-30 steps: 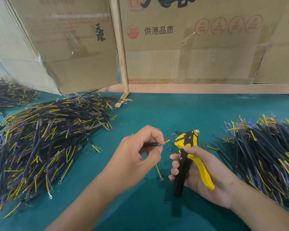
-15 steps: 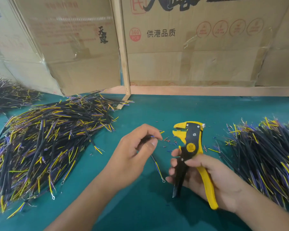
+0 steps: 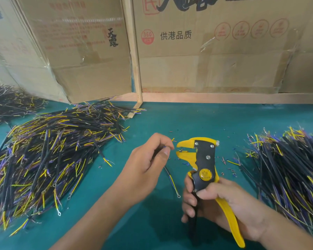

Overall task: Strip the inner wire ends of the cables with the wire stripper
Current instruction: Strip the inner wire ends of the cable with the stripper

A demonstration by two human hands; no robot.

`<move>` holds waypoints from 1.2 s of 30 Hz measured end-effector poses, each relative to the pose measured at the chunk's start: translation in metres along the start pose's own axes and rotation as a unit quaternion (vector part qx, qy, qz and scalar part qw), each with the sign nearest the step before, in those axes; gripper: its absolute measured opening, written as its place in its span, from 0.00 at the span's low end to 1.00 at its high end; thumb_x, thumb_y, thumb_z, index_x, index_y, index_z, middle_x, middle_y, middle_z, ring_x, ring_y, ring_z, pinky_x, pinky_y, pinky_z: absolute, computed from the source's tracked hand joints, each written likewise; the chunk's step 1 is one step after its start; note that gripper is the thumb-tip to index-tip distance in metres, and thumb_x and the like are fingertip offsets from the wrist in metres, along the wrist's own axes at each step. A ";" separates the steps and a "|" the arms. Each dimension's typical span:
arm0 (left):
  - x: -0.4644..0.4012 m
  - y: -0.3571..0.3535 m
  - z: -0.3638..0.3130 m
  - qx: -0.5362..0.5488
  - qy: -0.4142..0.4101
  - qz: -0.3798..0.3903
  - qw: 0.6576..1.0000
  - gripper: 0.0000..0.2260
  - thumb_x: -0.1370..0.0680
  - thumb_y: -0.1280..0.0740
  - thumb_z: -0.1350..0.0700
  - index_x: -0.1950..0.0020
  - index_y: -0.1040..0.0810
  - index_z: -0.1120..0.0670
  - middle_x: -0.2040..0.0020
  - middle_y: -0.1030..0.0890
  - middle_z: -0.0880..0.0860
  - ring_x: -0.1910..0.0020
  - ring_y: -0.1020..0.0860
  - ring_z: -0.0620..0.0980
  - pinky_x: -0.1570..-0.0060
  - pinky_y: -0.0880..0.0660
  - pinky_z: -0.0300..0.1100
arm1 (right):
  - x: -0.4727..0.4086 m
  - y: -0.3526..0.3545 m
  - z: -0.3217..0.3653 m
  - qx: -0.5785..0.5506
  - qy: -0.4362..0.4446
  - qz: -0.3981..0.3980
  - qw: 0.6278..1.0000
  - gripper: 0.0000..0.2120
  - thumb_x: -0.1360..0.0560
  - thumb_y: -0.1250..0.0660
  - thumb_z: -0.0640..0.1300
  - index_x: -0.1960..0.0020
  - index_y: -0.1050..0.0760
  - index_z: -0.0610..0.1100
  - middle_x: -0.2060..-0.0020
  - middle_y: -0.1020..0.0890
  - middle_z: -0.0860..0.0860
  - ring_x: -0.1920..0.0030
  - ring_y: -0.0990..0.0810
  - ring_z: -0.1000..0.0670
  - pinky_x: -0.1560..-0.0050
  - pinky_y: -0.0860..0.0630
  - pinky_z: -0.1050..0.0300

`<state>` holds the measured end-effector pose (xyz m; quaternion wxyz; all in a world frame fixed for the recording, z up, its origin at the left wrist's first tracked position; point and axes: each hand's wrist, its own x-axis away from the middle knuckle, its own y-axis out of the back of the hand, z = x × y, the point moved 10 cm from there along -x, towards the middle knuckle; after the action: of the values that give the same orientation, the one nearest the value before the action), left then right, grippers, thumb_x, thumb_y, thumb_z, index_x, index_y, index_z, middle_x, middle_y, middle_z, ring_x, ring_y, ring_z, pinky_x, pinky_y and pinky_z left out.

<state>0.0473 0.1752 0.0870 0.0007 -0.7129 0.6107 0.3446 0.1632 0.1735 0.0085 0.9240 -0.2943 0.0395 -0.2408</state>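
Taped cardboard boxes (image 3: 206, 51) and a wooden post (image 3: 134, 56) behind a green tabletop (image 3: 197, 120).

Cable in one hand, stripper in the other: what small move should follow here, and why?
Probably ease the left hand rightward to feed the cable ends into the wire stripper. The right hand holds the tool upright, its yellow jaws stand open toward the pinched tips, and a small gap remains between them.

Left hand (image 3: 145, 165) pinches a cable (image 3: 171, 179) beside the wire stripper (image 3: 204, 163) gripped by the right hand (image 3: 222, 204).
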 end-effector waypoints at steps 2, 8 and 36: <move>0.000 0.000 0.002 -0.006 0.003 -0.001 1.000 0.07 0.19 0.44 0.47 0.48 0.27 0.43 0.65 0.32 0.53 0.65 0.34 0.58 0.63 0.33 0.53 | 0.000 -0.002 0.001 0.002 0.005 0.009 1.000 0.07 0.29 0.32 0.37 0.51 0.25 0.37 0.62 0.27 0.40 0.61 0.26 0.40 0.49 0.25 0.39; 0.001 -0.002 0.003 -0.017 0.002 0.007 1.000 0.08 0.18 0.46 0.46 0.48 0.27 0.42 0.65 0.32 0.59 0.66 0.34 0.59 0.63 0.35 0.55 | 0.000 -0.004 0.000 0.010 0.003 0.015 1.000 0.09 0.27 0.30 0.42 0.53 0.26 0.38 0.64 0.29 0.41 0.63 0.27 0.41 0.51 0.26 0.40; 0.004 -0.005 -0.013 -0.120 -0.052 0.013 0.991 0.10 0.20 0.38 0.61 0.46 0.31 0.46 0.63 0.29 0.48 0.66 0.33 0.45 0.66 0.36 0.34 | 0.009 -0.005 0.000 0.013 -0.013 -0.084 0.996 0.23 0.30 0.27 0.58 0.65 0.31 0.41 0.74 0.38 0.47 0.77 0.38 0.49 0.72 0.35 0.58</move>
<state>0.0576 0.1678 0.0928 -0.0574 -0.6810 0.5730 0.4524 0.1691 0.1652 0.0120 0.9046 -0.2876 -0.0007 -0.3145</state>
